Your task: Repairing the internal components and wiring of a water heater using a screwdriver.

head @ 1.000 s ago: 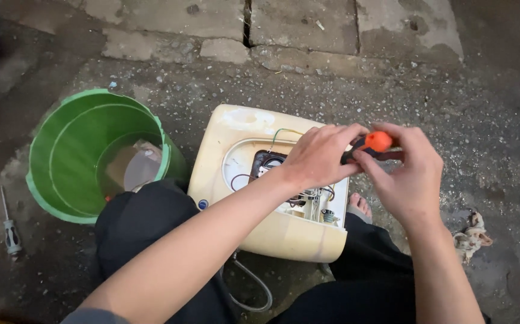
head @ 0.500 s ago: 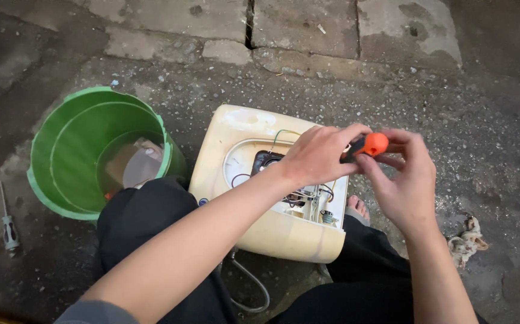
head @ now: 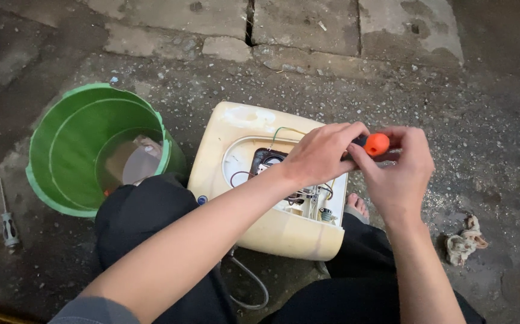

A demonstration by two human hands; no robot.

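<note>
**Screwdriver held in both hands over the opened heater**

Screwdriver point(head: 375, 144) with an orange cap and dark grip sits between the two hands, above the right side of the cream heater casing point(head: 236, 150) that rests on the person's lap.

Far out to the left of the fingers, a second small screwdriver point(head: 8, 223) lies on the concrete ground point(head: 488, 102). Nearer, a green bucket point(head: 50, 138) stands beside the person's knee, with a little murky water and some scraps in it.

The left hand point(head: 320, 157) reaches across the casing, its fingers curled shut around the tool's dark grip. Just beneath those fingers lies the open wiring bay point(head: 308, 195), with thin wires and small metal fittings showing. The blade is hidden behind the hands, so where it points cannot be told.

The right hand point(head: 401, 174) meets the left, thumb and forefinger pinched on the orange end. A knotted rag point(head: 464, 241) lies on the ground well to the right of these fingers.

To do this well, the grip should probably stay firm and in line with the shaft, with the loose wires below kept clear of the blade.
</note>
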